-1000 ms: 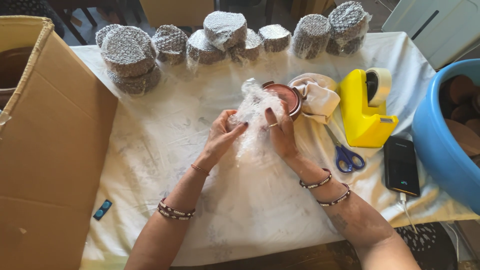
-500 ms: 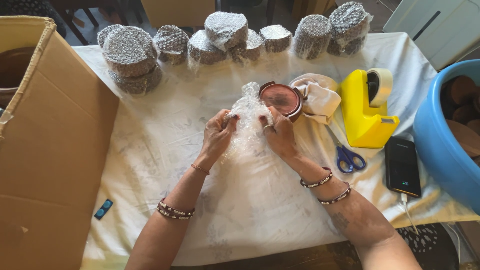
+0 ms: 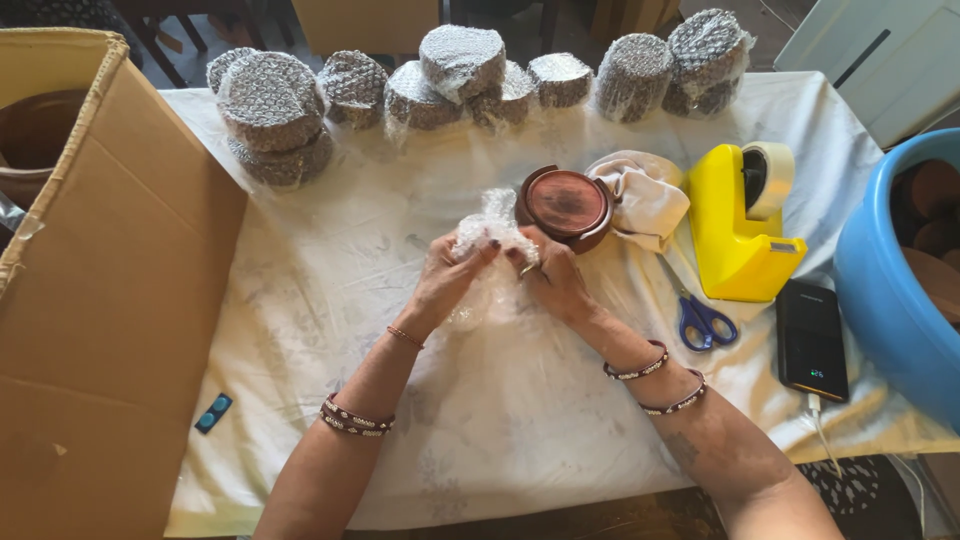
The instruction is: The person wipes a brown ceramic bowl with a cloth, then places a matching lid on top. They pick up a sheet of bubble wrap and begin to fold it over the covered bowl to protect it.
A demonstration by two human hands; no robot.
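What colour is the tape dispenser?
Bright yellow; the tape dispenser shows clearly in the head view.

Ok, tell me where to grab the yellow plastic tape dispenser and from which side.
Grip the yellow plastic tape dispenser across its narrow body, coming from above. It stands upright on the white cloth; keep off the tape roll at its far end. The blue-handled scissors lie near its front edge.

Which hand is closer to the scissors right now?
Right. The right hand on the bubble wrap sits just left of the scissors; the left hand is farther left.
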